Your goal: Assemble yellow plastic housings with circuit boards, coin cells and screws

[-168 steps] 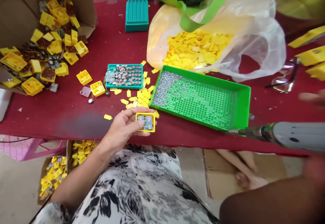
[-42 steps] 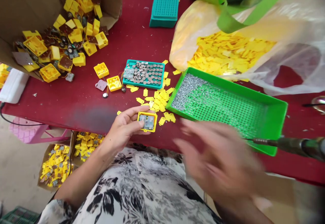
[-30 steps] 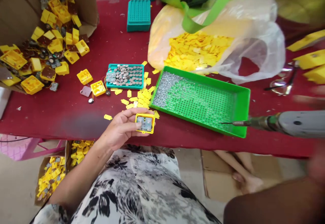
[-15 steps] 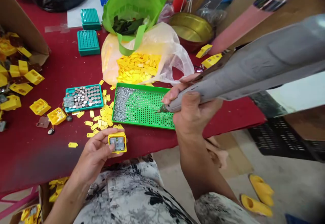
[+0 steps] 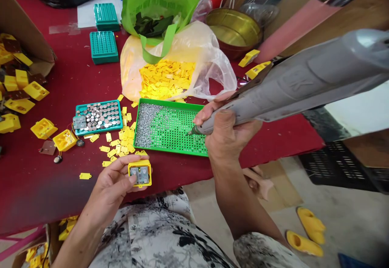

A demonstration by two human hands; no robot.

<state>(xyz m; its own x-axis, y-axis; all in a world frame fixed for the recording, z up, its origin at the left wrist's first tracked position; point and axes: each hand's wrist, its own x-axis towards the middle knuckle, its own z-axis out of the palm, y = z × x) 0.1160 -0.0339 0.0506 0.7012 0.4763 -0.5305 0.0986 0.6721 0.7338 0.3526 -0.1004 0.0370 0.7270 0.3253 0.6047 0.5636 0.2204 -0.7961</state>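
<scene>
Right hand wraps grey electric screwdriver, bit low over green tray of screws; left hand pinches yellow housing, which could slip if grip loosens.

Site, as you see it: a small hand-assembly workshop. Evidence at your bench: red-covered worktable, cardboard box of yellow plastic housings, green perforated tray of tiny screws, teal tray of coin cells, electric screwdriver. Below: black plastic crate on a bare concrete floor.
</scene>
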